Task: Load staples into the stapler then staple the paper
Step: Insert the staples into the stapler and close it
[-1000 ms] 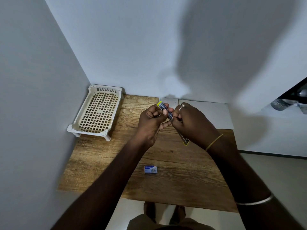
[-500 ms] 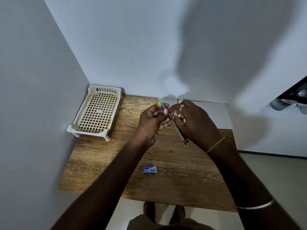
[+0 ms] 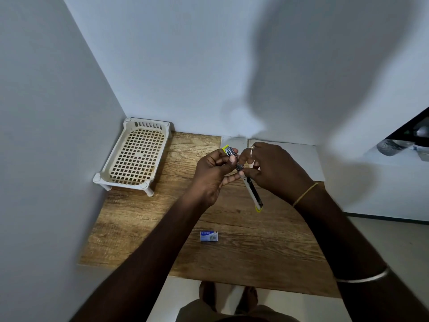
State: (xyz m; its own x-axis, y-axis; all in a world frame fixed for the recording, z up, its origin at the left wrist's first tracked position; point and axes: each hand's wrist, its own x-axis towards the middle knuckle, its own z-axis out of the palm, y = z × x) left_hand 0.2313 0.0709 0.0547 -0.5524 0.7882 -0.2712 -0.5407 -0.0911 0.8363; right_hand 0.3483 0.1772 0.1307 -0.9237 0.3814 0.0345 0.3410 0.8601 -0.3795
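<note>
Stapler: we hold the stapler (image 3: 253, 194) in the air above the middle of the counter (image 3: 255, 263), between both hands. It is folded open into one long line. The metal head with a yellow tip points far and left, and the other arm, also tipped yellow, hangs down toward the near right.

Left hand: our left hand (image 3: 209, 175) has its fingers curled round the head end, with the thumb on top. We judge this grip is there to keep the body steady while the other hand works.

Right hand: our right hand (image 3: 276, 168) pinches the stapler at its middle, close to the hinge, with the fingertips. Whether a strip of staples is also between these fingers we cannot tell, because the spot is small and partly covered.

Why lifted: held up close to the eyes, the open channel is easier to see than when it lies flat.

Staple box: the small blue box (image 3: 209, 236) lies on the counter near us, apart from both hands and easy to reach again.

Paper: the white paper (image 3: 308, 159) lies flat at the far right of the counter, against the wall, beyond the right hand. Nothing touches it.

Basket: a cream basket (image 3: 137, 156) stands in the far left corner, out of the way.

Stage: we judge that the loading is in progress and the stapling is not yet begun.
</note>
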